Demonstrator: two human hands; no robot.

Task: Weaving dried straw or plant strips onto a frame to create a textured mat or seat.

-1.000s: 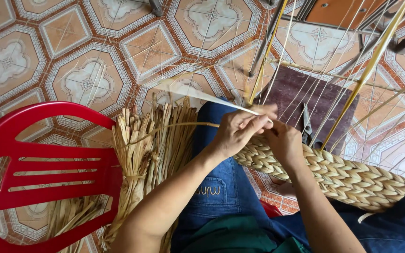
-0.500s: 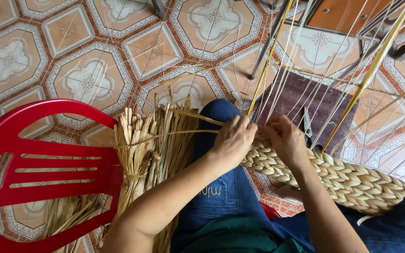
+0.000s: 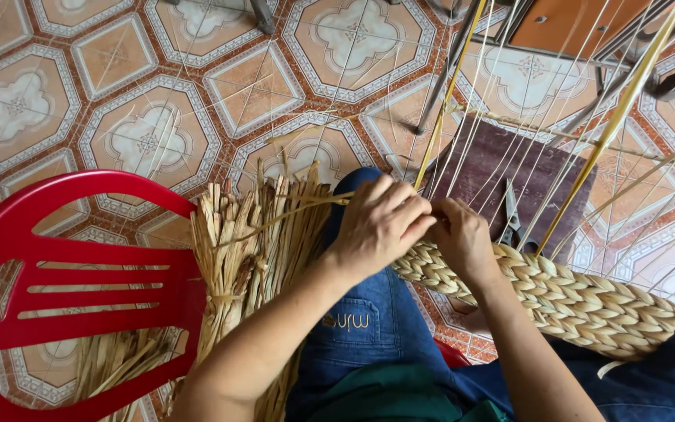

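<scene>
dried straw-coloured fibre, plaited thick — the woven band (image 3: 556, 293) lies across the person's lap, running off to the right. the left hand (image 3: 380, 223) is curled shut over its near-left end, pinching a loose strand (image 3: 275, 223) that trails left toward the bundle of dry leaves (image 3: 244, 250) by the red plastic chair (image 3: 64, 258). the right hand (image 3: 462, 238) is closed on the weave just beside it. it looks light, bendy and a bit brittle — best gripped close to the working edge, among the thin upright spokes (image 3: 501, 117).
</scene>
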